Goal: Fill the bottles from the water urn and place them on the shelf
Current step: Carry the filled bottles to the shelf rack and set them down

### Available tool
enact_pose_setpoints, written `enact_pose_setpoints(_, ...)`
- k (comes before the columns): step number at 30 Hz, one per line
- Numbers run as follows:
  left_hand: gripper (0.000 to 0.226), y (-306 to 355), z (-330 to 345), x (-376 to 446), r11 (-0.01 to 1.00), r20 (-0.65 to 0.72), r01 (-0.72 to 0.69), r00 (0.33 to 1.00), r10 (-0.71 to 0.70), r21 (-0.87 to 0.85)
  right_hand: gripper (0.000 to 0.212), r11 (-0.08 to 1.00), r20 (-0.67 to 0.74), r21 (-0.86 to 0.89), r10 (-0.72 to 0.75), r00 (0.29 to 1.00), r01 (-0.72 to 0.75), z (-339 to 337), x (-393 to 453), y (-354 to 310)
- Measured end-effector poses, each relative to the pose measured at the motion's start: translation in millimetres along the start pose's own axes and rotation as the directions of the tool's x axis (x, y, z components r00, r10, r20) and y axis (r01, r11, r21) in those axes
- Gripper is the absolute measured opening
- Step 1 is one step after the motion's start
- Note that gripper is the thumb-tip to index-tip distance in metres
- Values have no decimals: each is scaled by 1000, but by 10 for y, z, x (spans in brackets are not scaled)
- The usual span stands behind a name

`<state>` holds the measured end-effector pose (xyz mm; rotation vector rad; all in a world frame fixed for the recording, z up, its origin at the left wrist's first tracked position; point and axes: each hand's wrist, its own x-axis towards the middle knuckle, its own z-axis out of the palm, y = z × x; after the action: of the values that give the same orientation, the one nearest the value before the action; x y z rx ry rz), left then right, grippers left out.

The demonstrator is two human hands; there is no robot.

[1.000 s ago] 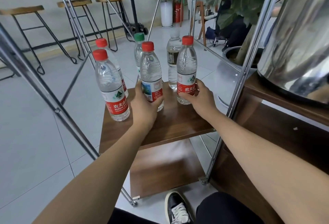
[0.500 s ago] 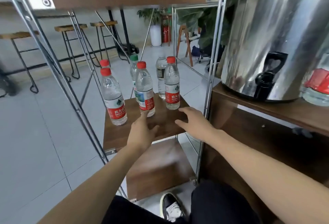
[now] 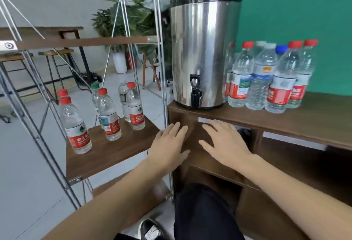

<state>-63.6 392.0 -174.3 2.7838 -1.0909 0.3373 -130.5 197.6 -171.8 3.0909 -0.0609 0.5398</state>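
Note:
A steel water urn (image 3: 204, 43) with a black tap (image 3: 195, 89) stands on the left end of a wooden counter (image 3: 297, 123). Right of it, several capped bottles (image 3: 266, 79) stand in a cluster. Several more bottles (image 3: 108, 114) stand on the wooden shelf (image 3: 114, 156) of a metal rack on the left. My left hand (image 3: 169, 146) and my right hand (image 3: 226, 142) hover side by side with straight fingers, below the tap and in front of the counter's edge, holding nothing.
The rack's metal posts (image 3: 162, 79) stand between shelf and counter, with an upper shelf board (image 3: 82, 41) above the bottles. Bar stools (image 3: 55, 68) and potted plants (image 3: 133, 16) are behind. My leg and shoe (image 3: 152, 230) are below.
Both hands let go of the bottles on the shelf and moved right and back toward the counter. My view swung right and up, bringing the urn and the bottle cluster into sight.

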Motion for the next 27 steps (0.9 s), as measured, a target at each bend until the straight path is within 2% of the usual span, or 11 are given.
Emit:
enact_pose_setpoints(4,76,496,-132,257,992,-41,-122,992,123,23,59,990,-68,-86,109,992,-115,-324,-264,547)
enact_pose_setpoints(10,75,1017,-248,641,980,-79,-195,977,198,45,56,929,-130,-102,342,931,-355,-674,-394,1384)
enact_pose_setpoints(13,75,1204,-282,812,973,-105,-224,968,228,45,54,882,-149,-26,462,875,-470,-749,-280,1755)
enact_pose_setpoints(17,76,1357,-273,997,966,-140,-251,956,257,54,64,816,-134,169,574,808,-552,-783,-21,2047)
enact_pose_setpoints(22,74,1407,-229,1164,969,-139,-239,959,246,62,69,693,-135,493,659,740,-527,-658,233,2181)
enact_pose_setpoints(27,75,1384,-182,1244,969,-140,-241,959,245,49,71,653,-149,581,671,726,-485,-598,232,2208)
